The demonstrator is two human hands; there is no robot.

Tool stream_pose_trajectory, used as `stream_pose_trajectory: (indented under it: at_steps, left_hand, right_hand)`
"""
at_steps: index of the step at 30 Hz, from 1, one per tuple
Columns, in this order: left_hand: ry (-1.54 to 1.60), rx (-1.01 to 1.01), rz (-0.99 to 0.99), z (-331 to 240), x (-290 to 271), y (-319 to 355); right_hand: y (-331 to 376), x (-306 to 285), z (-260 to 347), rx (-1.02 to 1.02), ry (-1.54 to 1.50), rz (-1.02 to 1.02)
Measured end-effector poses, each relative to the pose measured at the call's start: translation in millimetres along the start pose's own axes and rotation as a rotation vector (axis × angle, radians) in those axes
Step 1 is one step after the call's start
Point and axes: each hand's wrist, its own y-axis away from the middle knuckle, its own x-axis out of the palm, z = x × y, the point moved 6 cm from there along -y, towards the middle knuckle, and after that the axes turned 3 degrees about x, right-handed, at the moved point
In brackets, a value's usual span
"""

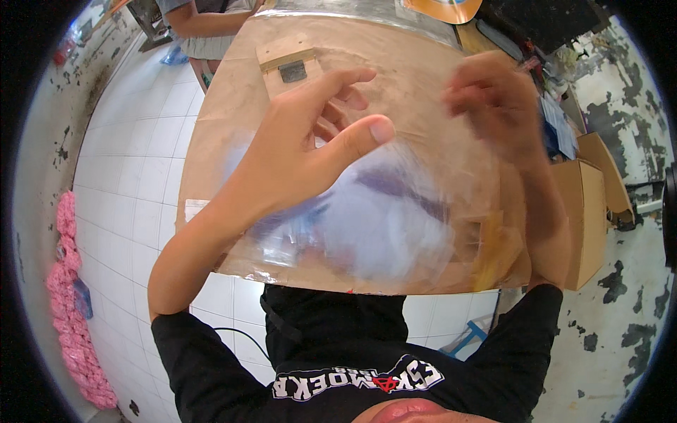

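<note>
Head view shows a blurred plastic bundle (384,233) on the near part of the brown surface (409,74), partly behind the left hand (317,137). On this hand the thumb and the fingers stand apart, and no held thing is visible between them. The right hand (490,102) is raised at the far right side, its fingers curled but too blurred, so I cannot tell whether they are together or pinch something thin. In my judgement, the bundle could slide over the near edge, because it lies close to it and neither of the 2 hands clearly presses it down; thin film may also catch on a finger or crease. The bundle looks soft, shiny and half-transparent, whitish with bluish and purple patches, and its outline is not clear. Brown sheet on the surface is slightly wrinkled, with glossy clear tape (264,277) along the near edge. Farther away lies a pale wooden block (285,53), angular, with 1 dark, squarish plate (293,72). At right stands a stiff cardboard box (589,218).
</note>
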Motion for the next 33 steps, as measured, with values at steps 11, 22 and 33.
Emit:
stream_pose_trajectory:
  at_steps: [11, 22, 33]
  left_hand:
    - [0.329, -0.444, -0.156, 56, -56, 19]
    - [0.271, -0.739, -0.195, 109, -78, 24]
    - [0.262, -0.703, -0.215, 134, -94, 11]
  right_hand:
    - [-38, 74, -71, 0.450, -0.335, 0.303]
    - [-50, 111, -116, 0.936, -0.619, 0.212]
    - [-72, 123, -125, 0.860, -0.742, 0.141]
